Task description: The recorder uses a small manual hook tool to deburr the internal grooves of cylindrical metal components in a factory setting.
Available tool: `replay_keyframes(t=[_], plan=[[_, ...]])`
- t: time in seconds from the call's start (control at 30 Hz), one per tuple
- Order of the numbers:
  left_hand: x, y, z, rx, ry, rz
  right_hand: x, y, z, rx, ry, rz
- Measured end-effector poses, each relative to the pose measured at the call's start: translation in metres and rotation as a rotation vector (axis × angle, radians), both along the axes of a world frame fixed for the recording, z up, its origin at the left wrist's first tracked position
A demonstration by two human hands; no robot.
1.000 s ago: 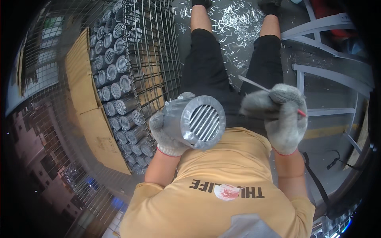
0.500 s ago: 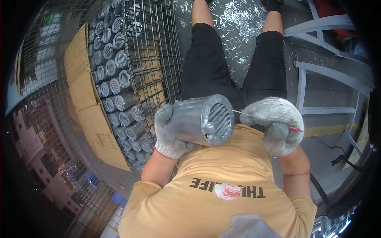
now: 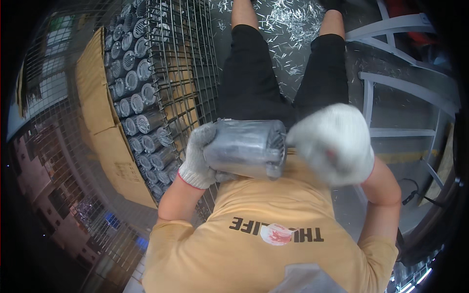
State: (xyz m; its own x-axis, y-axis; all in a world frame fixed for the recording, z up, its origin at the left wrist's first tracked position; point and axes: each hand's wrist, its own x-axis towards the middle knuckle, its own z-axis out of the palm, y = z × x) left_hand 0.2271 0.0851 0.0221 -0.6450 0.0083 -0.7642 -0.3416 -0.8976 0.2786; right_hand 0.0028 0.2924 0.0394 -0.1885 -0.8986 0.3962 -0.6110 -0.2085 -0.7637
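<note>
My left hand point(image 3: 198, 156), in a grey-white knit glove, grips a grey metal cylinder point(image 3: 242, 146) in front of my belly. The cylinder lies on its side, its slotted end turned to the right and seen nearly edge-on. Close beside that end is my gloved right hand point(image 3: 334, 146), smeared by motion but closed. A bit of red shows in its fist, the handle of a thin-shafted tool point(image 3: 332, 155). The tool's shaft cannot be made out now; whether it touches the cylinder I cannot tell.
On the left stands a wire mesh cage point(image 3: 188, 63) filled with stacked similar cylinders point(image 3: 132, 80), with a cardboard sheet point(image 3: 105, 112) along its side. Metal slivers point(image 3: 293, 24) litter the floor between my feet. To the right are grey metal frames point(image 3: 400, 132) and a black cable point(image 3: 415, 195).
My left hand has turned the cylinder so its slotted end faces more to the right. My right hand has swung up and rolled over, and the tool's shaft has gone out of sight.
</note>
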Motion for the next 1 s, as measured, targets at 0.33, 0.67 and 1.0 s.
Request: replay_keyframes(t=[0.33,0.67,1.0], plan=[[-0.005,0.017,-0.012,0.458,0.166,0.28,0.028,0.02,-0.038,0.125,0.591,-0.797],[0.004,0.015,-0.013,0.193,0.012,0.248,0.011,0.007,0.004,-0.01,0.209,0.033],[0.01,0.015,-0.015,0.045,0.306,0.164,0.023,0.008,-0.024,0.01,0.263,-0.854]])
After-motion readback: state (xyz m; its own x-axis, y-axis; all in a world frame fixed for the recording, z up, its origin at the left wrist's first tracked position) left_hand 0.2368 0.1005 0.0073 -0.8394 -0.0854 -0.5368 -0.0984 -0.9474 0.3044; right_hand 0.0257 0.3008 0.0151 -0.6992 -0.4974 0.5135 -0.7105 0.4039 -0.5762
